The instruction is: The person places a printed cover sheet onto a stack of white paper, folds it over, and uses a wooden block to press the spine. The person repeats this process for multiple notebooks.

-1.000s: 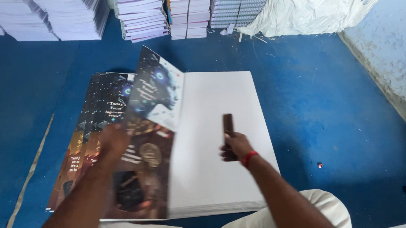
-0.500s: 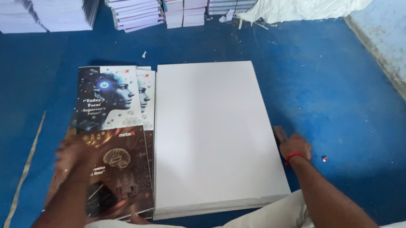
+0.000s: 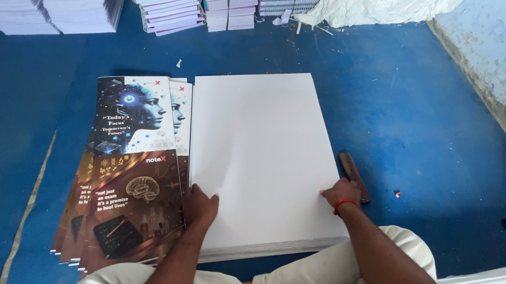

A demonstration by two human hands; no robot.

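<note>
A thick stack of blank white sheets (image 3: 258,148) lies on the blue floor in front of me. My left hand (image 3: 199,206) rests on its near left edge, fingers spread, beside a fanned pile of dark printed covers (image 3: 128,169). My right hand (image 3: 339,194), with a red band at the wrist, touches the stack's near right edge with its fingers apart. A brown wooden stick (image 3: 353,174) lies on the floor just right of that hand.
Tall stacks of white paper (image 3: 51,1) and bound booklets (image 3: 214,5) line the far side. A white sack (image 3: 384,7) lies at the back right, a pale blue wall (image 3: 498,63) at the right. A white board edge (image 3: 484,282) is at the near right.
The printed cover that was lifted has come down flat on the left pile. My right hand let go of the brown stick, which now lies on the floor, and both hands moved onto the white stack's edges.
</note>
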